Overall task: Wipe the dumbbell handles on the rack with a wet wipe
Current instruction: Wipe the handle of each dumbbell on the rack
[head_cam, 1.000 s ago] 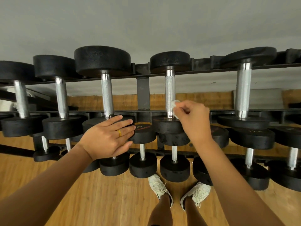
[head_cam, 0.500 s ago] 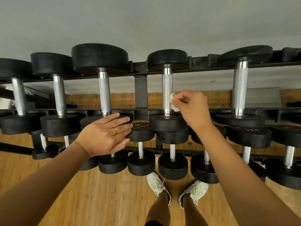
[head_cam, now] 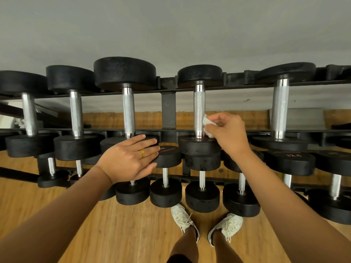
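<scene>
Here the right hand (head_cam: pixel 228 137) is pinching a crumpled white wet wipe (head_cam: pixel 207 123) against a knurled chrome dumbbell handle (head_cam: pixel 199 109) near the front rail of the black metal rack (head_cam: pixel 168 111); the left hand (head_cam: pixel 127 160) is resting flat on a neighbouring black weight (head_cam: pixel 109 144).

My left hand (head_cam: pixel 129 160) wears a plain gold ring (head_cam: pixel 142 153) (a smooth band, on the ring finger). Both forearms are bare. My left sneaker (head_cam: pixel 183 219) and right sneaker (head_cam: pixel 227 227) are off-white lace-ups, shins bare above.
</scene>
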### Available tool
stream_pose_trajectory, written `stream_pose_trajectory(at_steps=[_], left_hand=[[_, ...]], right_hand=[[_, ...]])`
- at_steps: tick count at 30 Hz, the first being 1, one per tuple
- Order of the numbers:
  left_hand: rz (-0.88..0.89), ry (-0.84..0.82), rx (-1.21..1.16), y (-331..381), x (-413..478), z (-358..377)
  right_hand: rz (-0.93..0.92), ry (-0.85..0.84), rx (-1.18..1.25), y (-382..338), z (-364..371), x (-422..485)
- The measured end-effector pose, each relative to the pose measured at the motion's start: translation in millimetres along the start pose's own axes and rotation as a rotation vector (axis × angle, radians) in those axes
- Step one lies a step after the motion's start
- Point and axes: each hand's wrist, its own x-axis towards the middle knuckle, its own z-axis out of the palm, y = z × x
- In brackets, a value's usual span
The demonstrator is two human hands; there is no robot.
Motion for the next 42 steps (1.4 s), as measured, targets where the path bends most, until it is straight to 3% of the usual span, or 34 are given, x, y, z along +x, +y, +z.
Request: stream_pose_trajectory(at_steps=[4, 8, 16, 21, 27, 33, 42], left_hand=[[0.001, 0.007, -0.009, -0.3, -0.1, -0.5], [0.003, 0.016, -0.017, -0.1, 0.6, 0.1], [-0.001, 0.006, -0.037, -1.5, -0.4, 1.7], [-0.006, 0.002, -0.04, -1.4, -0.9, 1.1], [-0.011, 0.007, -0.045, -1.1, -0.7, 0.1], [-0.022, 0.018, -0.044, -1.1, -1.4, 1.9], [-0.025, 0.011, -0.067, -0.7, -1.3, 1.4]], right_hand=[[-0.053, 0.159, 0.144, -19.6, 4.5, 21.5], [-0.201, 0.323, -0.013, -38.6, 16.1, 43.4], [-0.26, 0.367, -0.222, -26.8, 29.4, 27.5], [-0.238, 0.377, -0.232, -40.4, 27.7, 43.4], [-0.261, 0.254, -0.356, -26.2, 21.7, 10.2], [-0.184, 0.175, -0.254, -42.7, 11.8, 26.3], [-0.152, -0.01, -0.395, -27.8, -0.8, 5.2]])
